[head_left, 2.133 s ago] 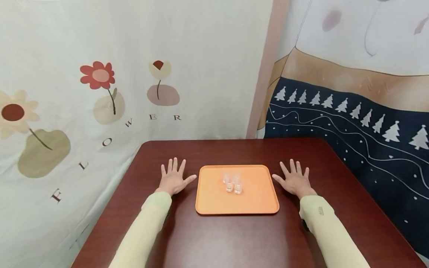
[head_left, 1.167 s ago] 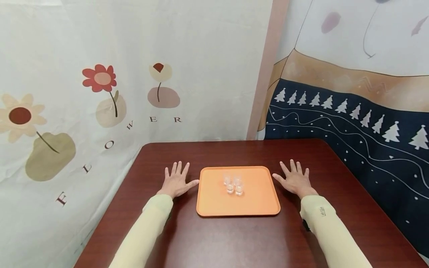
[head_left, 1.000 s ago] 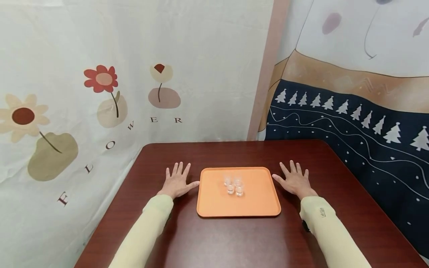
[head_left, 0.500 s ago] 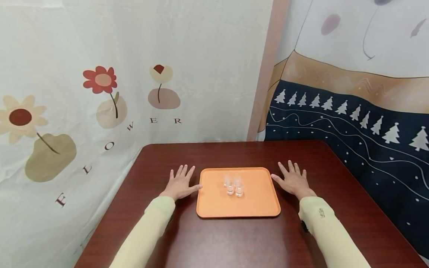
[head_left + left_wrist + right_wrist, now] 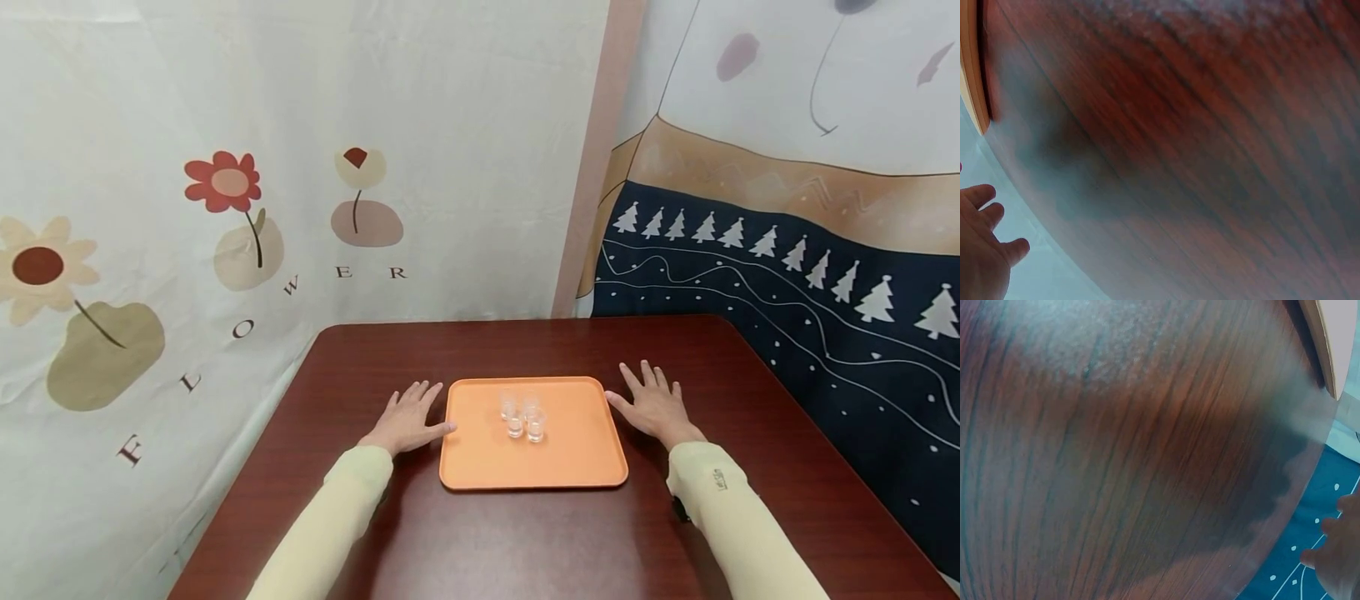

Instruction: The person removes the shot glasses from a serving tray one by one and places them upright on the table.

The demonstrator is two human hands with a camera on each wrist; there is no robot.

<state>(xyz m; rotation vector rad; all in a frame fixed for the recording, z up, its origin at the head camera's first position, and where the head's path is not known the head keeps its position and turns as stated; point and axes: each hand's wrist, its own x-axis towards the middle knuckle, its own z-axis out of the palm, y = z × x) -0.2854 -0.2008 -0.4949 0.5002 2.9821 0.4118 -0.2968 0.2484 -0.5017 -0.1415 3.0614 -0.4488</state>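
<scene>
An orange tray lies on the dark red-brown table, with several small clear glasses grouped near its middle. My left hand is at the tray's left side, fingers spread, its thumb overlapping the tray's left rim in the head view. On the other side my right hand has its fingers spread and its thumb tip right at the tray's right rim. Neither hand holds anything. In the left wrist view part of the left hand shows at the lower left; the right wrist view has the right hand at its right edge.
The wooden table extends around the tray, its back edge near a white cloth wall with printed flowers. To the right hangs a dark blue cloth with white trees.
My left hand has shifted rightward and toward me, its thumb now overlapping the tray rim. My right hand has moved slightly left toward the tray. The tray and glasses stay put.
</scene>
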